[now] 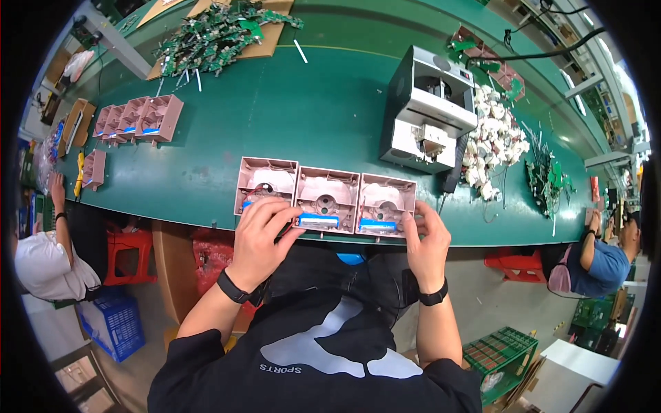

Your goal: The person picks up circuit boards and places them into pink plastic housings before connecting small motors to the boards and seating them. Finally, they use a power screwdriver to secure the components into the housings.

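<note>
On the green workbench (323, 110), three pink housings (327, 196) lay under the left hand's (260, 237) pressing fingers; the right hand (428, 242) pinched their end.

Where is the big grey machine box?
In the head view, the boxy grey metal machine stands on the green table, up and right of the three pink plastic housings, with a heap of white parts beside it.

The left hand (260, 234) covers the left shell's (266, 180) near edge and its blue cell, and the board pile (220, 31) is too small to sort.
</note>
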`<state>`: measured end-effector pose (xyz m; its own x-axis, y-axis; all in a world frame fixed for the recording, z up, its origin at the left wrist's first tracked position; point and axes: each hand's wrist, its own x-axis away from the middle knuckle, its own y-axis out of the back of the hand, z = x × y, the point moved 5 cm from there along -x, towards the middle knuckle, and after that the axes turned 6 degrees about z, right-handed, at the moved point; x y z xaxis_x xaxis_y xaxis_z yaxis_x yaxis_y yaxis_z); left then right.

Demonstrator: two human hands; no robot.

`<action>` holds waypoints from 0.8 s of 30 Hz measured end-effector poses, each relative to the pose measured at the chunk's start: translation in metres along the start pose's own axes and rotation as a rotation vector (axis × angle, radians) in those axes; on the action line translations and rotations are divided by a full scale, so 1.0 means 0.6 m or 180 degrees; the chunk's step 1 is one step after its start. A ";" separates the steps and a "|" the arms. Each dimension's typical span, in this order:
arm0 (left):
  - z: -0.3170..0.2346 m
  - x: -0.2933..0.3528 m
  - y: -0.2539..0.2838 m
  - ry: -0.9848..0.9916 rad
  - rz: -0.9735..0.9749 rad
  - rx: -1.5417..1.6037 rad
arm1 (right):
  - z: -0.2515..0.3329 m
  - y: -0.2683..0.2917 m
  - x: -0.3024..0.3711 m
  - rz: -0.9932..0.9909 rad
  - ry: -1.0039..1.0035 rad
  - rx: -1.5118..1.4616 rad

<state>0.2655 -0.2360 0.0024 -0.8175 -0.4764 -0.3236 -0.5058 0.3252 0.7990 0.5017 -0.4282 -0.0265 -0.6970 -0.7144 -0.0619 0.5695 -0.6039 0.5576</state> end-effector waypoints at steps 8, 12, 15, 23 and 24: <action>-0.007 -0.007 -0.018 0.0005 -0.0119 0.0093 | -0.003 0.013 -0.004 -0.0133 -0.0025 0.0010; -0.007 -0.009 -0.024 0.0042 -0.0173 0.0080 | -0.008 0.015 -0.006 -0.0242 0.0024 0.0159; -0.020 -0.017 -0.005 0.0002 -0.0108 0.0018 | -0.011 0.015 -0.007 -0.0210 0.0036 0.0056; 0.083 0.000 0.065 0.1187 -0.0698 0.0694 | -0.046 0.026 0.023 -0.0297 -0.0496 -0.0851; 0.103 0.009 0.061 0.1565 -0.0819 0.0853 | -0.046 0.019 0.023 -0.0283 -0.0491 -0.0879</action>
<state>0.2256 -0.1761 -0.0016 -0.4696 -0.8670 -0.1665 -0.7738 0.3134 0.5505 0.5108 -0.4545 -0.0437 -0.7951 -0.6053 0.0376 0.5853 -0.7497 0.3088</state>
